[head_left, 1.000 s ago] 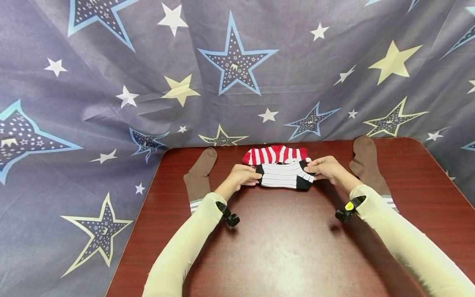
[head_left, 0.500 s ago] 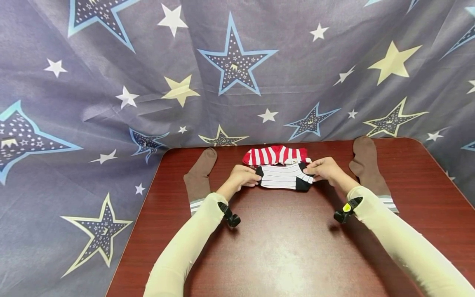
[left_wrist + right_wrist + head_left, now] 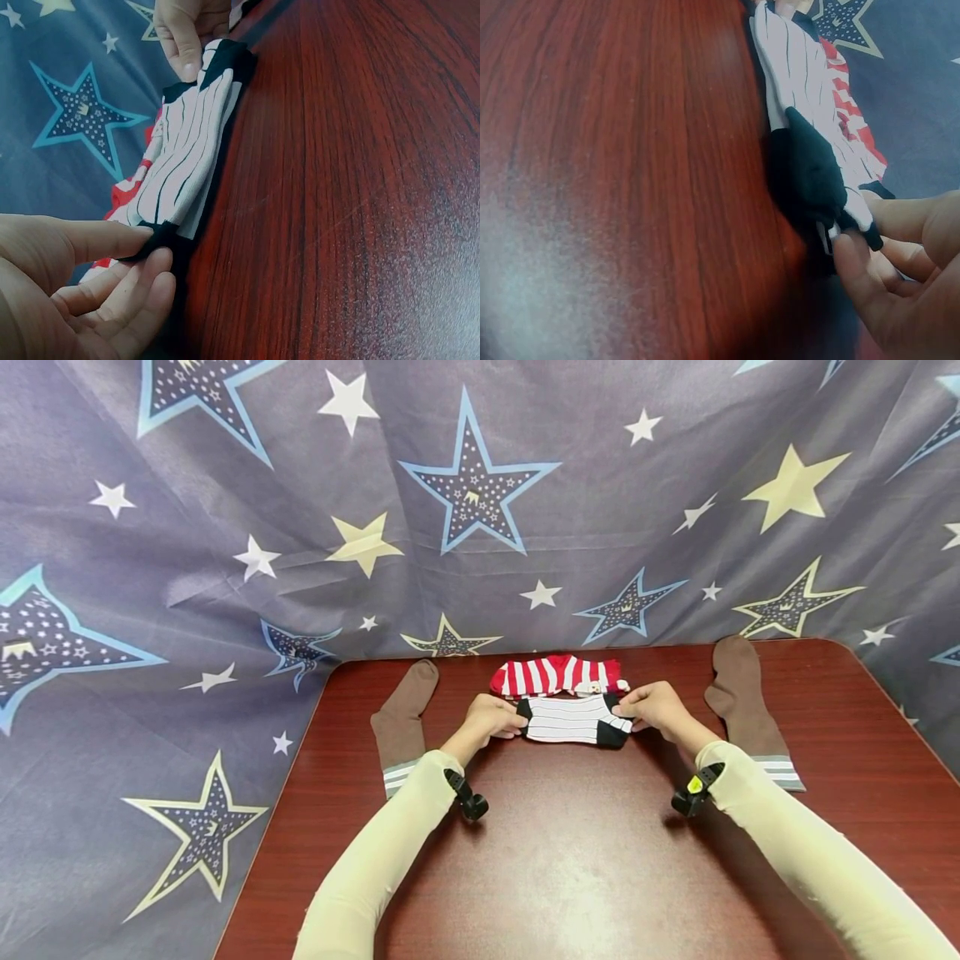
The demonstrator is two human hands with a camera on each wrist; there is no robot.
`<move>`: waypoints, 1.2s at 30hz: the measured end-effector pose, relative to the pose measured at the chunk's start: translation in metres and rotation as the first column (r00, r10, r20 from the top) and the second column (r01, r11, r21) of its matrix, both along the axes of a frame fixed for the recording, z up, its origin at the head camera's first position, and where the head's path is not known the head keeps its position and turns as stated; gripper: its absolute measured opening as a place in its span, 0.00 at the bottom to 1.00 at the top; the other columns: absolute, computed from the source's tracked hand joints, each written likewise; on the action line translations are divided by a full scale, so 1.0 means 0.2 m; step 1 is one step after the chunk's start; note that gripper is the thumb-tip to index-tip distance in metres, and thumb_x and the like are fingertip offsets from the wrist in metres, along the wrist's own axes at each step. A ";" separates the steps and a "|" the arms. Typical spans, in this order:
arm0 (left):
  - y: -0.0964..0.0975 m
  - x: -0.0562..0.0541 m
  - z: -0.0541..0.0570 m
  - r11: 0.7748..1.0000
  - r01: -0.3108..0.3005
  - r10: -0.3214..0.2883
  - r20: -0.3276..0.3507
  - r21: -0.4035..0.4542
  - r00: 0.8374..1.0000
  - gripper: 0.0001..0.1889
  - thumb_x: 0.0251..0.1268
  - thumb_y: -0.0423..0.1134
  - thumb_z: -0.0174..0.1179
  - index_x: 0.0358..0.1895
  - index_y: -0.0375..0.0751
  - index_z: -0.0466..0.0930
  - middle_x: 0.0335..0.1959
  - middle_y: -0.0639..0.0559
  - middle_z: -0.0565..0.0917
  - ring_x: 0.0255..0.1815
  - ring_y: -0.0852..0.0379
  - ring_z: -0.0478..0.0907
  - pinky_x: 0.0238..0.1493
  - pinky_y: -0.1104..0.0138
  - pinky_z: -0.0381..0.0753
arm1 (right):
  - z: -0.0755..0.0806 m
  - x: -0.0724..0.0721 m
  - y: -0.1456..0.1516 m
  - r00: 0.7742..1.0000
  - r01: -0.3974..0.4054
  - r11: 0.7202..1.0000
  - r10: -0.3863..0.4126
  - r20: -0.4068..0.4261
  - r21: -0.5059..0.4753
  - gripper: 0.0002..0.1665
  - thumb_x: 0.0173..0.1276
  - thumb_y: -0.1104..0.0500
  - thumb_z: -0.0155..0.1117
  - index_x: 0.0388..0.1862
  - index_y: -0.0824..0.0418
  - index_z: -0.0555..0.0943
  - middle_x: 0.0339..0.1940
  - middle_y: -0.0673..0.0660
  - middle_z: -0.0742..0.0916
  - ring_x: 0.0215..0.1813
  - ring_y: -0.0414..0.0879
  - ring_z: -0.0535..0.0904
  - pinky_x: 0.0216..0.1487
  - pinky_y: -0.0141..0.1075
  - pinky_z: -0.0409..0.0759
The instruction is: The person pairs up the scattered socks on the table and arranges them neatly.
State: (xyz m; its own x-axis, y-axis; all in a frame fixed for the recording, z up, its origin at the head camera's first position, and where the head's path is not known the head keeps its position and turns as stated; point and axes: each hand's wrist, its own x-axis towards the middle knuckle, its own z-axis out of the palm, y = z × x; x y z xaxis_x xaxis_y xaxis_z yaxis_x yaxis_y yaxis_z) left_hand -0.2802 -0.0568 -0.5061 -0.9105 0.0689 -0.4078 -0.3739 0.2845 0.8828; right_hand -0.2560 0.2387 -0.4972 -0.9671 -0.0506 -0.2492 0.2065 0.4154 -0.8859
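A white ankle sock (image 3: 566, 720) with thin dark stripes and black toe and heel is stretched sideways between both hands. My left hand (image 3: 489, 717) pinches its black toe end between thumb and fingers, seen close in the left wrist view (image 3: 97, 285). At the other end my right hand (image 3: 654, 706) pinches the cuff near the black heel (image 3: 814, 169). The sock lies low over the table, though whether it touches the wood all along is hard to tell. Right behind it lies a red-and-white striped sock (image 3: 555, 675).
A brown sock (image 3: 405, 710) with white bands lies at the left of the dark red table (image 3: 555, 843). Another brown sock (image 3: 742, 693) lies to the right, beside the right forearm. A grey star-patterned cloth (image 3: 480, 577) hangs behind the table's back edge.
Both hands keep their pinch on the white sock. The right hand and its end of the sock have shifted slightly toward the near side, showing a bit more of the red-and-white sock.
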 end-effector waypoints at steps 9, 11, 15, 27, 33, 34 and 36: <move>0.01 0.01 0.01 0.995 -0.017 0.013 -0.043 -0.095 0.999 0.10 0.52 0.24 0.73 0.38 0.28 0.85 0.25 0.44 0.88 0.17 0.63 0.80 0.24 0.71 0.86 | -0.01 0.00 -0.01 1.000 0.007 0.999 -0.006 -0.017 0.034 0.17 0.65 0.67 0.72 0.44 0.82 0.82 0.24 0.47 0.84 0.22 0.40 0.80 0.30 0.39 0.89; 0.01 0.01 0.01 0.993 -0.022 0.016 -0.050 -0.117 0.999 0.09 0.52 0.24 0.73 0.37 0.28 0.86 0.26 0.43 0.89 0.17 0.63 0.80 0.24 0.70 0.86 | -0.02 0.00 -0.02 1.000 0.015 0.998 -0.014 -0.027 0.055 0.17 0.64 0.66 0.73 0.43 0.81 0.82 0.24 0.48 0.84 0.22 0.39 0.80 0.29 0.38 0.89; 0.02 0.01 0.01 0.989 -0.024 0.017 -0.049 -0.147 0.999 0.08 0.52 0.24 0.73 0.36 0.28 0.86 0.28 0.40 0.90 0.17 0.63 0.80 0.25 0.70 0.87 | -0.03 0.00 -0.02 0.998 0.029 0.995 -0.024 -0.051 0.090 0.16 0.63 0.66 0.74 0.41 0.79 0.83 0.25 0.49 0.85 0.21 0.39 0.81 0.29 0.38 0.89; 0.02 -0.02 0.02 0.978 -0.023 0.013 -0.048 -0.207 0.999 0.08 0.50 0.24 0.74 0.35 0.28 0.88 0.20 0.48 0.85 0.17 0.62 0.80 0.25 0.69 0.87 | -0.04 -0.01 -0.06 0.994 0.076 0.994 -0.070 -0.081 0.082 0.15 0.60 0.67 0.76 0.38 0.79 0.84 0.22 0.48 0.83 0.21 0.35 0.79 0.28 0.36 0.88; 0.01 -0.04 0.01 0.974 -0.029 0.020 -0.041 -0.225 0.999 0.08 0.49 0.24 0.75 0.33 0.29 0.88 0.18 0.49 0.84 0.17 0.61 0.80 0.24 0.69 0.87 | -0.05 -0.02 -0.06 0.993 0.086 0.991 -0.077 -0.090 0.098 0.14 0.59 0.66 0.76 0.37 0.78 0.84 0.21 0.49 0.83 0.20 0.37 0.79 0.26 0.35 0.87; 0.01 -0.04 0.01 0.972 -0.031 0.022 -0.040 -0.231 0.999 0.08 0.48 0.24 0.75 0.33 0.29 0.88 0.18 0.49 0.84 0.17 0.61 0.80 0.24 0.69 0.87 | -0.05 -0.02 -0.07 0.993 0.088 0.991 -0.079 -0.091 0.103 0.14 0.59 0.66 0.76 0.36 0.78 0.84 0.21 0.49 0.83 0.20 0.37 0.79 0.26 0.35 0.87; 0.02 -0.05 0.00 0.970 -0.033 0.025 -0.038 -0.241 0.999 0.08 0.48 0.24 0.76 0.33 0.30 0.89 0.18 0.49 0.85 0.17 0.61 0.80 0.24 0.69 0.87 | -0.05 -0.02 -0.07 0.992 0.095 0.990 -0.086 -0.091 0.107 0.14 0.59 0.66 0.76 0.37 0.77 0.84 0.21 0.49 0.83 0.20 0.37 0.78 0.25 0.34 0.87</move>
State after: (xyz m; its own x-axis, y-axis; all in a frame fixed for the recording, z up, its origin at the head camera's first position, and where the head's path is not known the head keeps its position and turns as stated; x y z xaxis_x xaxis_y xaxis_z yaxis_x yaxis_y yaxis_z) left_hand -0.2905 -0.0538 -0.5055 -0.9246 -0.0544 -0.3771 -0.3553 0.4805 0.8018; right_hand -0.2602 0.2250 -0.5062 -0.9845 0.0615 -0.1641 0.1728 0.4955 -0.8512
